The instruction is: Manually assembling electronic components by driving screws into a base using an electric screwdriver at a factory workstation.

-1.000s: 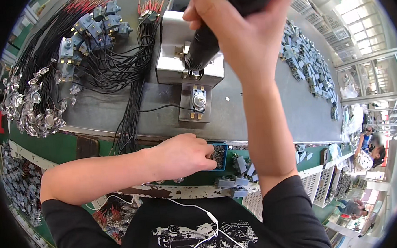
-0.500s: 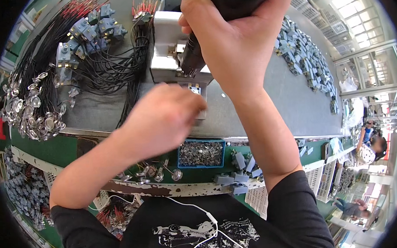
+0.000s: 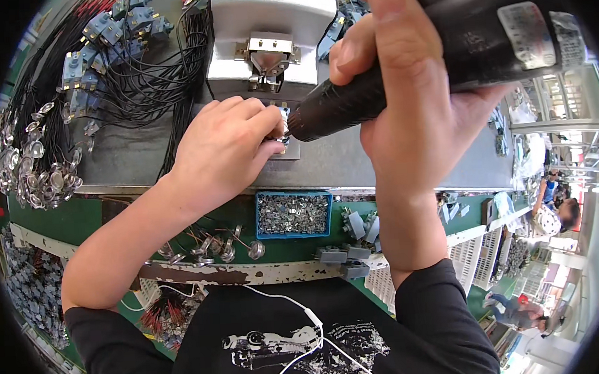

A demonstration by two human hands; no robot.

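My right hand (image 3: 410, 107) is wrapped around a black electric screwdriver (image 3: 468, 43). The tool lies tilted, its tapered nose aimed left at a small metal block (image 3: 288, 151) on the bench. My left hand (image 3: 226, 143) has its fingers bent and pinched together at that block, right by the nose. A small part with shiny contacts shows partly there; whatever sits between my fingertips is hidden. Directly behind stands a silver metal stand (image 3: 270, 9) with a small clamp-like mechanism (image 3: 269, 60) on its front.
A blue tray (image 3: 295, 236) of small metal pieces sits at the bench's front edge. Blue-grey switches (image 3: 105, 28) with black wires (image 3: 165, 85) and round metal caps (image 3: 30, 160) are heaped left. Loose grey switches (image 3: 343, 254) lie front right. People are visible far right.
The screwdriver has swung from near upright by the stand to a slanted pose, its nose lower. My left hand has settled at the block, and the view has shifted slightly.
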